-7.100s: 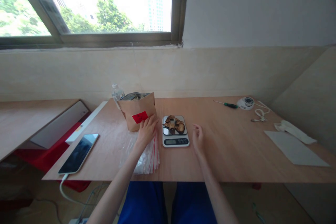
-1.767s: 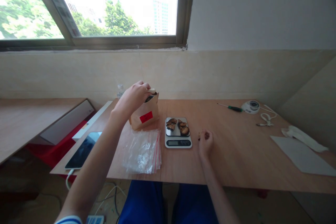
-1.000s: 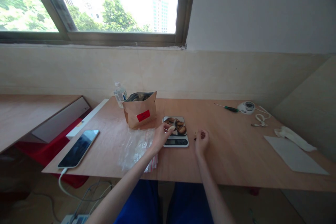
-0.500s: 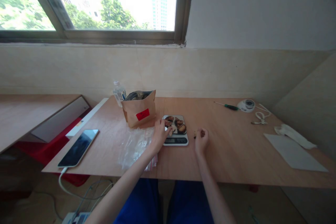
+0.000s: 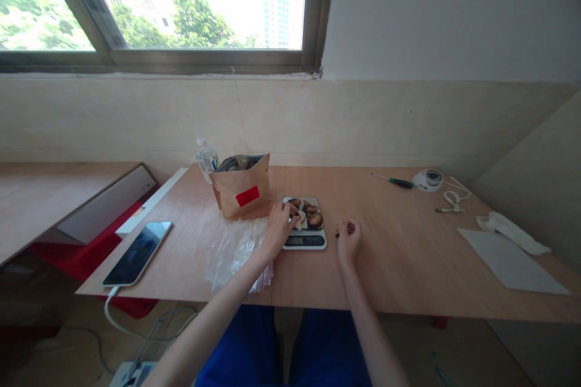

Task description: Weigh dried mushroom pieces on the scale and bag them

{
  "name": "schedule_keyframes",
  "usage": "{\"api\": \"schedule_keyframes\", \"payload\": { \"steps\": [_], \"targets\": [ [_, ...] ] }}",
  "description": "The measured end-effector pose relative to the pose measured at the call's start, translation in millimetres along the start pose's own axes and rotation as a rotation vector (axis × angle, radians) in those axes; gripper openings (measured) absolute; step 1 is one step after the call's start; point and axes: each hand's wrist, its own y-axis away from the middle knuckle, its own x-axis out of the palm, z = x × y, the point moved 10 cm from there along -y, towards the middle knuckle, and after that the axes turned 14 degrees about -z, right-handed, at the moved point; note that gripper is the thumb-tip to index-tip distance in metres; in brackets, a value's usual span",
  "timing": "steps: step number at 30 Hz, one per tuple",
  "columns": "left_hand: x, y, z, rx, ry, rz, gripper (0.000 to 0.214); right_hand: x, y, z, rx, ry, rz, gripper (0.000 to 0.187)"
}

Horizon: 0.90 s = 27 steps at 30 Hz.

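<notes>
A kitchen scale (image 5: 305,242) with a dark display lies on the table, several dried mushrooms (image 5: 313,216) spread over its plate. My left hand (image 5: 278,225) reaches in from the left over the plate, thumb and fingers closed around a dried mushroom that they partly cover. Right of the scale, my right hand (image 5: 349,239) rests by the tabletop, curled around brown dried mushroom pieces; a small dark bit shows at its left side. Behind my left hand stands an open brown paper bag (image 5: 240,190) with a red label. Clear plastic zip bags (image 5: 238,251) lie under my left forearm.
A plastic bottle (image 5: 207,159) stands behind the paper bag. On the left lies a phone (image 5: 137,254) with a cable. A screwdriver (image 5: 399,182), a white dome camera (image 5: 428,180), a white cloth (image 5: 512,233) and a grey sheet (image 5: 512,261) lie on the right.
My left hand has shifted slightly over the scale plate, and its thumb and fingers have drawn around a mushroom there. My right hand keeps its place and grip.
</notes>
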Motion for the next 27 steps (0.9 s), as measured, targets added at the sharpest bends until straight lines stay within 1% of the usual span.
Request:
{"api": "schedule_keyframes", "payload": {
  "steps": [3, 5, 7, 10, 13, 15, 17, 19, 21, 23, 27],
  "targets": [
    [-0.2, -7, -4, 0.015, -0.002, -0.017, 0.010, 0, 0, 2, -0.001, 0.003, 0.002, 0.030],
    [-7.4, -10, -2, 0.008, -0.011, -0.052, 0.010, -1, 0, 2, -0.003, 0.013, -0.001, 0.029],
    [-19.2, -9, 3, -0.032, -0.023, -0.087, 0.011, -2, 0, 2, -0.016, 0.030, -0.011, 0.029],
    [-40.8, 2, 17, -0.139, -0.031, -0.130, 0.012, -4, -1, 3, -0.033, 0.041, -0.024, 0.030],
    [-55.1, 24, 26, -0.198, -0.054, -0.135, 0.015, -5, 0, 4, -0.029, 0.037, -0.014, 0.031],
    [-54.9, 40, 29, -0.190, -0.116, -0.098, 0.016, -5, 1, 4, -0.018, 0.031, -0.005, 0.033],
    [-47.8, 57, 35, -0.185, -0.226, -0.032, 0.020, -6, 2, 5, -0.006, 0.026, 0.004, 0.035],
    [-38.9, 72, 45, -0.198, -0.341, 0.040, 0.030, -7, 3, 6, 0.004, 0.021, 0.006, 0.036],
    [-33.9, 84, 54, -0.214, -0.410, 0.078, 0.039, -8, 3, 7, 0.009, 0.017, 0.002, 0.036],
    [-34.5, 90, 62, -0.227, -0.431, 0.080, 0.041, -11, 4, 7, 0.010, 0.021, -0.008, 0.035],
    [-48.7, 91, 78, -0.256, -0.431, 0.044, 0.040, -14, 5, 8, 0.016, 0.039, -0.014, 0.032]
  ]
}}
